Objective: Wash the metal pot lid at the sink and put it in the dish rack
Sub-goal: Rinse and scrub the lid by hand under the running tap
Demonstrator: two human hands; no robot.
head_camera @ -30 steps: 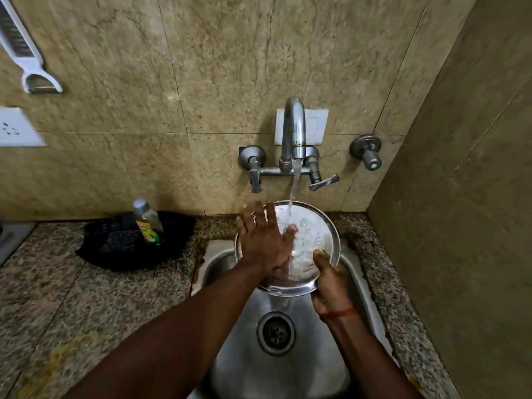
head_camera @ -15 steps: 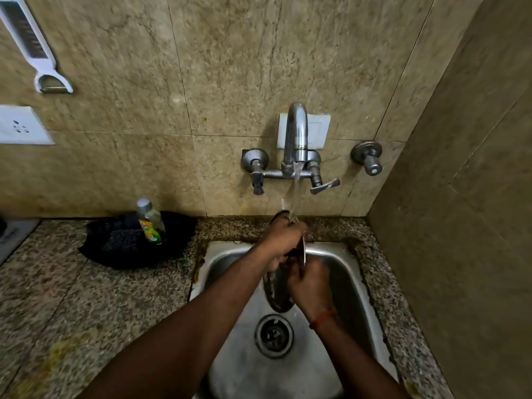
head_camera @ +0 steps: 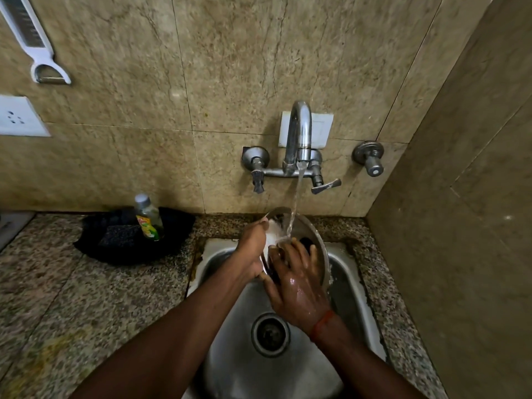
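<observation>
Nearest, over the stainless steel sink [head_camera: 236, 370], the round metal pot lid [head_camera: 315, 234] is held tilted. Its face is pressed by the right hand [head_camera: 299, 286], fingers spread flat, and its left rim is gripped by the curled fingers of the left hand [head_camera: 253, 249]. Farther back, water is run onto it from the chrome wall tap [head_camera: 299, 133].

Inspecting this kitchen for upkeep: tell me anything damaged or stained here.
Brown staining lines the left rim of the sink where it meets the counter, and a yellowish patch marks the counter's near left. Nothing else stands out.
</observation>
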